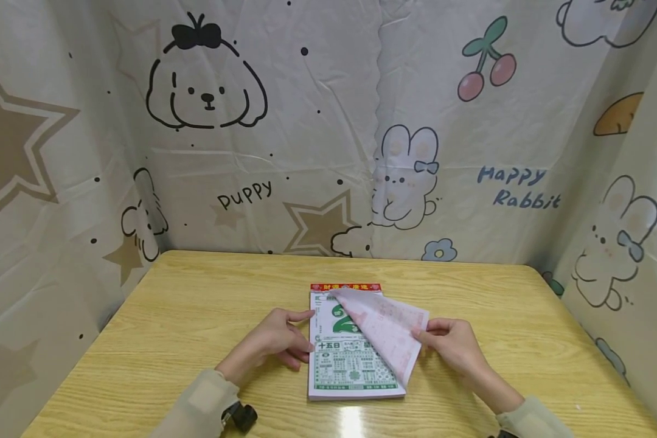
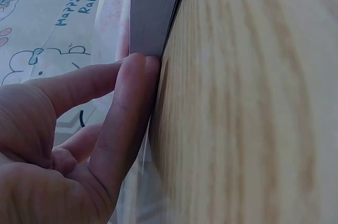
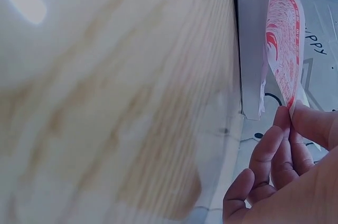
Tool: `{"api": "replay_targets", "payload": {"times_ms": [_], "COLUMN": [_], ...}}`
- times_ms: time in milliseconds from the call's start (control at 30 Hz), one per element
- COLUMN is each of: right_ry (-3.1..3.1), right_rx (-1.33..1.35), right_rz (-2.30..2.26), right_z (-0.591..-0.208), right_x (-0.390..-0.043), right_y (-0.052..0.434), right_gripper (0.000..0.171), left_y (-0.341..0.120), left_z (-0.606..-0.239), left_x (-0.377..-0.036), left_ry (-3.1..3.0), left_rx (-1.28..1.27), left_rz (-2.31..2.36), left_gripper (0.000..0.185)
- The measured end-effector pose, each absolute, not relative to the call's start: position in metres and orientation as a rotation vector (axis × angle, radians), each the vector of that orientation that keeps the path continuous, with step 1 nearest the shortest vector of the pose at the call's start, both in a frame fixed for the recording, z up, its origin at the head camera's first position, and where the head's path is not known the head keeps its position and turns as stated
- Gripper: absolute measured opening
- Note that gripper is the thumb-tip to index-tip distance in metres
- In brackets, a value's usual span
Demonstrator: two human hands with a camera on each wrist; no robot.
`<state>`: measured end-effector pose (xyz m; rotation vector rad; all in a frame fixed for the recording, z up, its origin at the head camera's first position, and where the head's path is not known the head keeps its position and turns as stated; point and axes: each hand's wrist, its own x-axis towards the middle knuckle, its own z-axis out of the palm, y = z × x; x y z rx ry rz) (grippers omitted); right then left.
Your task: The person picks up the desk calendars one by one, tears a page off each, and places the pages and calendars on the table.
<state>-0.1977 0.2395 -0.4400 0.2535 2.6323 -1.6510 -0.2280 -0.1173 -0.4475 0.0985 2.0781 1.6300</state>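
Calendar pad [image 1: 356, 359] flat mid-table; right hand [image 1: 453, 344] pinches the thin, floppy, tear-prone top sheet [image 1: 385, 328] by its right edge, left hand [image 1: 276, 340] fingers relaxed, steadying the pad's stiff left edge.

Left hand [image 1: 276, 342] rests flat, fingers straight; right hand [image 1: 453, 345] in a pinching grip.

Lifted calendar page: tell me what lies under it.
Under the lifted page, pinched by the right hand, lies the pad's next sheet, green print with a large numeral. Its right part stays hidden.
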Motion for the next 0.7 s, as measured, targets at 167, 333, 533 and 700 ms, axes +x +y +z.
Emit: {"api": "replay_targets", "payload": {"times_ms": [167,333,533,700], "right_ry": [2.633,2.640,2.651,2.664], "right_rx": [0.246,0.267,0.258,0.282], "right_rz": [-1.648,-1.642,-1.626,-1.602], "right_z": [-0.440,-0.438,-0.438,-0.438], "right_x": [-0.196,-0.195,-0.194,-0.193], "right_y": [0.241,0.242,0.248,0.258], "right_gripper": [0.026,0.027,0.031,0.034], "left_y": [-0.116,-0.115,-0.115,-0.116], "left_z": [-0.447,-0.445,-0.446,-0.446], "left_x": [-0.227,-0.227,-0.227,-0.227], "left_ry": [2.083,2.083,2.083,2.089], "left_rx": [0.078,0.085,0.084,0.073], "left_rz": [1.626,1.625,1.623,1.627], "left_gripper": [0.081,0.080,0.080,0.080]}}
